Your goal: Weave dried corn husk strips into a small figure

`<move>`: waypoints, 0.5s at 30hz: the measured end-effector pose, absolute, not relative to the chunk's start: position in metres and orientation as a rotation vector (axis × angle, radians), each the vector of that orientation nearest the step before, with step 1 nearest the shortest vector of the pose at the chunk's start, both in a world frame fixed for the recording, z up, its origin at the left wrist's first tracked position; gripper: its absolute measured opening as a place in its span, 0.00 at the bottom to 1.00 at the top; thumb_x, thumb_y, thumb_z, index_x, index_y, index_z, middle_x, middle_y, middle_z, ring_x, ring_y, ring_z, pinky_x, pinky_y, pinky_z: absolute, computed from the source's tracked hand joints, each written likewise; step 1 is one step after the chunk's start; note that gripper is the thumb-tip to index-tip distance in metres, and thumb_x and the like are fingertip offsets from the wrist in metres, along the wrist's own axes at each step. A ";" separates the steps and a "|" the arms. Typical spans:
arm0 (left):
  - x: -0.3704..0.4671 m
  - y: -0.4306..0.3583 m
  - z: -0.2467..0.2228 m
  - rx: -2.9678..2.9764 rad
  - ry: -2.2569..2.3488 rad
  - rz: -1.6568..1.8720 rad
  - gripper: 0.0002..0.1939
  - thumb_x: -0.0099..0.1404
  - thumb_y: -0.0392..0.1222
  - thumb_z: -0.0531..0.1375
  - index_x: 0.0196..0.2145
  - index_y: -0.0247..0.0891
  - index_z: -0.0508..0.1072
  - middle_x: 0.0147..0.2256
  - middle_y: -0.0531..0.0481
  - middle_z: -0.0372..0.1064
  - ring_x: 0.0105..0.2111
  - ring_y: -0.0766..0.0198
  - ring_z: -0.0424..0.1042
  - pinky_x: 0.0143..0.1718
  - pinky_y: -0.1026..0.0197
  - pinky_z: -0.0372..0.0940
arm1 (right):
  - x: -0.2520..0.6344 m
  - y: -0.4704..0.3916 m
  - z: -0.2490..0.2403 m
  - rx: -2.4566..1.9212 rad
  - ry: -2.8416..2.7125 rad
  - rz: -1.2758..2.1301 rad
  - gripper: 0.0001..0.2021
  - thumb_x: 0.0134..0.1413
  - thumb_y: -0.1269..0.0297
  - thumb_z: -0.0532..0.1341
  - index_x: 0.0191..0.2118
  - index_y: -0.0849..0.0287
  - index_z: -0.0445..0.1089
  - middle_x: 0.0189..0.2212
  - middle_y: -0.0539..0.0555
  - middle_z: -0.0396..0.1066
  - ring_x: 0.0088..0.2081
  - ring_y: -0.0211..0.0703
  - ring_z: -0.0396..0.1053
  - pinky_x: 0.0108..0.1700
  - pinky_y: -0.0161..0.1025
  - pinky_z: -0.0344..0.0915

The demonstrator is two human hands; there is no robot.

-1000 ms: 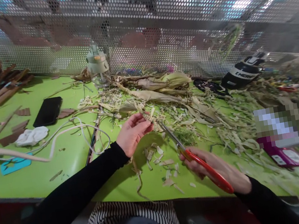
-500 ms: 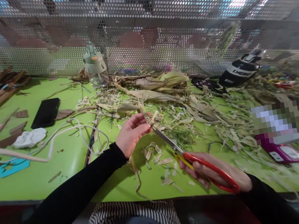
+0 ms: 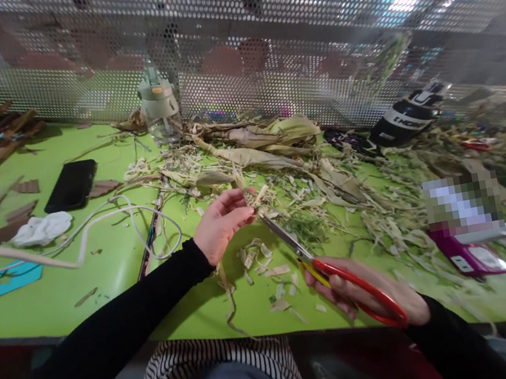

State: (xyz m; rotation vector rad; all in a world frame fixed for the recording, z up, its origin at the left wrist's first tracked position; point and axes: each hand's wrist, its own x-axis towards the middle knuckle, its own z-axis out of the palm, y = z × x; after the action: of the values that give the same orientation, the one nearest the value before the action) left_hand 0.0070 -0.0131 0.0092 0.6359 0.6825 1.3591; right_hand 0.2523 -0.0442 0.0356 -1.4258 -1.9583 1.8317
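My left hand (image 3: pixel 223 221) pinches a pale strip of dried husk (image 3: pixel 240 182) over the middle of the green table. Fingers of my right hand (image 3: pixel 363 287) are wrapped round the handles of red-handled scissors (image 3: pixel 300 250), which also show a yellow part. The scissor tips reach up to the husk beside my left fingertips, and the blades look nearly closed. Cut husk bits (image 3: pixel 277 283) lie below the blades. Behind my hands is a heap of long dried husks (image 3: pixel 266 151), with green shreds (image 3: pixel 308 225) to the right of the blades.
A perforated metal screen (image 3: pixel 207 41) stands behind the table (image 3: pixel 119 291). A clear bottle (image 3: pixel 158 105), black phone (image 3: pixel 71 185), white cable (image 3: pixel 94 234) and crumpled tissue (image 3: pixel 42 230) lie left. At right are a black bottle (image 3: pixel 409 116), a purple packet (image 3: pixel 470 252) and scattered husk shreds.
The view has shifted slightly, so things on the left sit a little further left. Both hands keep nearly the same pose, with the scissor tips still at the husk.
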 end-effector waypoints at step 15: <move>0.009 -0.014 0.008 0.627 0.677 1.354 0.14 0.49 0.29 0.64 0.35 0.36 0.73 0.29 0.55 0.66 0.28 0.73 0.66 0.36 0.64 0.65 | 0.248 -0.044 0.031 -1.333 -1.935 1.878 0.29 0.48 0.35 0.56 0.37 0.61 0.63 0.20 0.45 0.57 0.18 0.28 0.55 0.17 0.28 0.58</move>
State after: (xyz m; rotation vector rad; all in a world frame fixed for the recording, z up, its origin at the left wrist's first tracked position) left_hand 0.0094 -0.0138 0.0078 0.6275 0.6770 1.3536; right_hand 0.2484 -0.0440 0.0312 -1.3331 -1.9353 1.8780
